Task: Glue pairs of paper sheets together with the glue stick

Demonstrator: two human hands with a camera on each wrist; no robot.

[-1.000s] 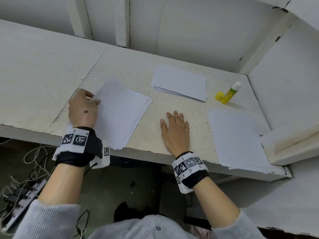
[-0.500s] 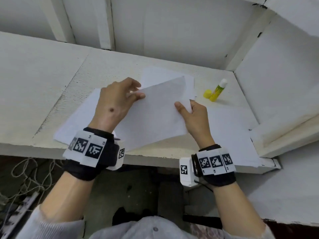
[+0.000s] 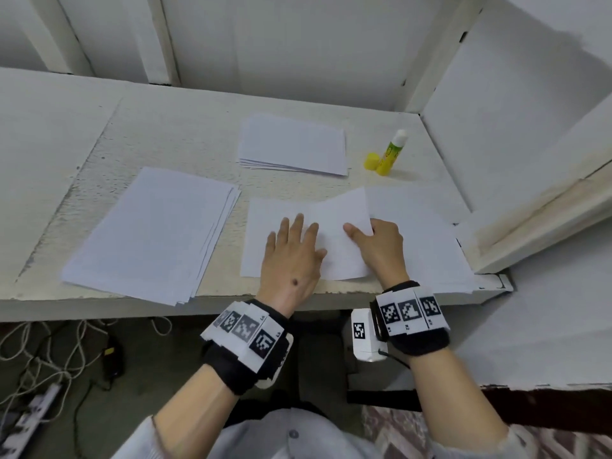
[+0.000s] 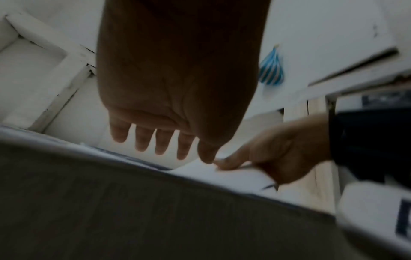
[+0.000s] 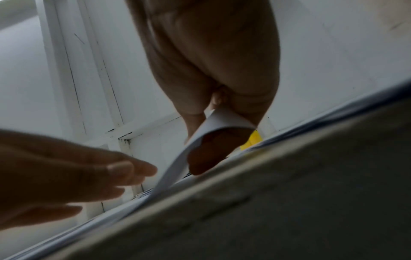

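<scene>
- The big stack of paper (image 3: pixel 150 231) lies at the left part of the shelf (image 3: pixel 185 127), near the front edge. A second ago the left hand was lifting a sheet from it; now nobody touches this stack.
- The left hand (image 3: pixel 291 256) now lies flat on the single sheet (image 3: pixel 265 233) in the middle of the front edge. The fingers are straight and spread, so it presses the paper down and grips nothing.
- Half a second ago both hands held this sheet in the air; now most of it rests on the shelf.
- The right hand (image 3: pixel 381 246) pinches the right edge of the sheet between thumb and fingers. In the right wrist view this edge is curled up over the thumb.
- A smaller stack (image 3: pixel 293 144) lies toward the back edge, not touched.
- The glue stick (image 3: pixel 392 152) stands open toward the back right corner, with its yellow cap (image 3: pixel 371 160) just beside it. Both are well apart from the hands.
- Another pile of sheets (image 3: pixel 427 243) lies at the right front corner, partly under the right hand.
- My judgement: the sheet is nearly in place, so taking the glue stick comes next.
</scene>
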